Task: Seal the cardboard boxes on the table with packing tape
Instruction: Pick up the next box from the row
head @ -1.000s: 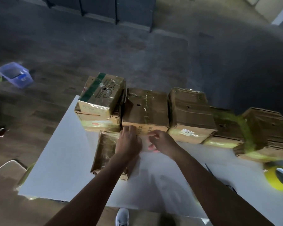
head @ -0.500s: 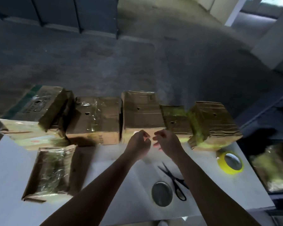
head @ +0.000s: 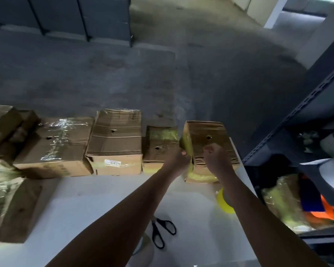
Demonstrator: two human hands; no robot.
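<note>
Hands: my left hand gripped the end box at its yellow-taped left edge; my right hand lay curled on its top, hold unclear.
Desk: white, carried the row of boxes.
End box: stood far right; crumpled, soft-walled, probably light; corners seemed the firmest hold.
Tape roll: partly hidden behind my right arm.

Count: 7 cardboard boxes, leftmost ones cropped; 2 tape rolls: yellow roll, grey roll half hidden; 1 scissors.

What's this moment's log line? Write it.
left hand grips rightmost box | right hand curled over it | yellow tape roll, scissors on table
</note>
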